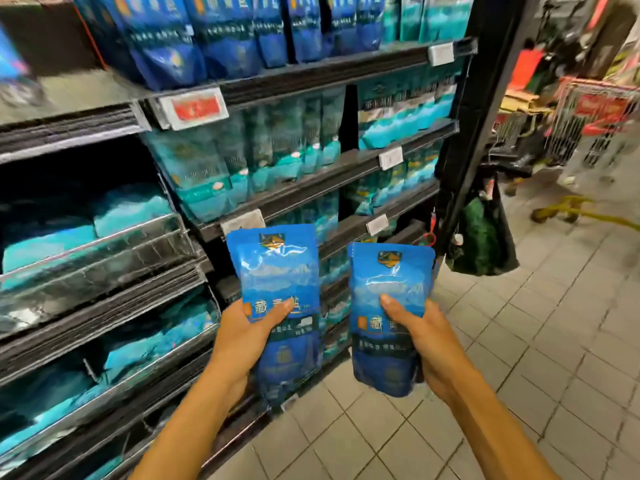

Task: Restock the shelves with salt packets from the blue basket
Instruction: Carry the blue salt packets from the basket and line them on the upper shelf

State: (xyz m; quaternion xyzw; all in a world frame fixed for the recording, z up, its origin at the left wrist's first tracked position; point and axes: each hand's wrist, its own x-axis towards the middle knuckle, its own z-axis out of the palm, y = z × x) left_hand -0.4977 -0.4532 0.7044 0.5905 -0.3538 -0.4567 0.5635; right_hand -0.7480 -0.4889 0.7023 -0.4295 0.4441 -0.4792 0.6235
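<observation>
My left hand (pixel 242 336) grips a blue salt packet (pixel 277 271) upright, thumb across its front. My right hand (pixel 424 336) grips a second blue salt packet (pixel 389 282) the same way, a little lower and to the right. Both packets are held in the air in front of the dark shelves (pixel 311 76). The top shelf carries a row of dark blue packets (pixel 221 29); the shelves below hold teal packets (pixel 242 161). The blue basket is out of view.
Wire-fronted bins (pixel 104 244) with teal packets fill the left bay. A dark green bag (pixel 481 237) hangs on the shelf end post. Red shopping carts (pixel 588 123) stand at the back right. Tiled floor (pixel 519 341) stretches to the right.
</observation>
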